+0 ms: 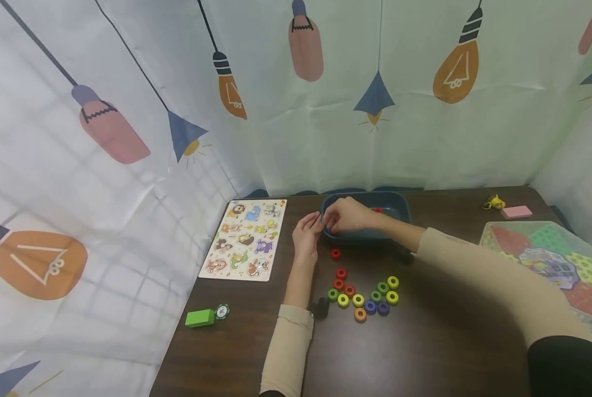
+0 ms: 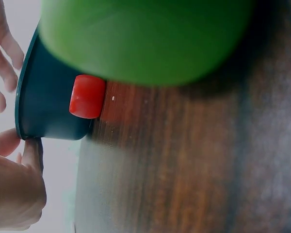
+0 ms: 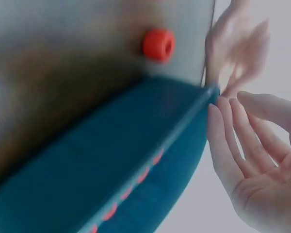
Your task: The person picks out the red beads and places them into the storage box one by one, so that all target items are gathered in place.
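Both hands meet at the blue bin's (image 1: 397, 205) near-left corner: left hand (image 1: 307, 234) relaxed beside the rim, right hand (image 1: 346, 215) seemingly pinching there. Some red rings lie inside; most coloured rings (image 1: 362, 295) remain on the counter (image 1: 425, 342).

It looked like a makeshift play or activity corner — a dark wooden table (image 1: 440, 342) closed in on all sides by white curtains (image 1: 102, 182) printed with cartoon light bulbs. Children's things lay spread about: an animal peg puzzle (image 1: 245, 239), coloured rings (image 1: 362, 295), a plastic mosaic board (image 1: 554, 262) and a blue bin (image 1: 395, 205) — more a staged booth than a lived-in room.
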A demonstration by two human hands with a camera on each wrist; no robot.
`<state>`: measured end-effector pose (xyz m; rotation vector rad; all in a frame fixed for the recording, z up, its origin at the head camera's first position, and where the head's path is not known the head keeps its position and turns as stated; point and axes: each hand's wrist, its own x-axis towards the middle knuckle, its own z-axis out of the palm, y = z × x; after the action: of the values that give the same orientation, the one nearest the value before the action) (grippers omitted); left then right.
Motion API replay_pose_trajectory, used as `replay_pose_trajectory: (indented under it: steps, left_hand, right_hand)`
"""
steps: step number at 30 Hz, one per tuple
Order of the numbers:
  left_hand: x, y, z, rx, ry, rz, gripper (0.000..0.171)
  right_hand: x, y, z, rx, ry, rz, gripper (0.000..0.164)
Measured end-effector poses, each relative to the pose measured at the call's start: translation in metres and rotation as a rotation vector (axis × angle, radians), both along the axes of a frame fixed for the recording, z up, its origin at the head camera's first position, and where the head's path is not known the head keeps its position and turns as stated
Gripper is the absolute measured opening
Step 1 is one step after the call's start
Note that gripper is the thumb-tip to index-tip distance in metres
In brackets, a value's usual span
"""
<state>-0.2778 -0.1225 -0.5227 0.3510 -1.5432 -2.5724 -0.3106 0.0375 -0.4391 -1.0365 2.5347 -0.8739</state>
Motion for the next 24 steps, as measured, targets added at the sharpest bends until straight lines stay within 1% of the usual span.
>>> replay_pose_trajectory:
  steps: [2, 4, 8, 12, 16, 18, 21, 24]
  left_hand:
    - [0.000, 0.000, 0.001, -0.003, 0.003, 0.003, 0.044]
    - [0.000, 0.000, 0.001, -0.003, 0.003, 0.005, 0.044]
    - [0.001, 0.000, 0.001, -0.005, -0.004, 0.004, 0.043]
    - [0.001, 0.002, 0.001, -0.011, -0.005, 0.005, 0.043]
    - [0.000, 0.002, 0.000, -0.008, -0.010, 0.000, 0.042]
    - [0.000, 0.002, 0.000, -0.006, -0.015, 0.001, 0.042]
    - [0.000, 0.002, -0.001, -0.004, -0.018, 0.010, 0.042]
    - [0.000, 0.003, -0.001, 0.000, -0.014, 0.014, 0.042]
  right_hand:
    - [0.014, 0.001, -0.001, 0.007, 0.009, 0.048, 0.024]
    - [0.026, 0.002, -0.006, 0.035, 0.015, 0.082, 0.024]
    - [0.045, 0.003, -0.019, 0.133, 0.076, 0.112, 0.027]
    - [0.055, 0.003, -0.035, 0.193, 0.146, 0.116, 0.032]
    - [0.059, 0.002, -0.047, 0.197, 0.175, 0.097, 0.033]
    - [0.060, 0.003, -0.051, 0.201, 0.152, 0.088, 0.030]
    - [0.061, 0.005, -0.055, 0.192, 0.095, 0.088, 0.026]
    - [0.061, 0.009, -0.056, 0.142, -0.005, 0.090, 0.024]
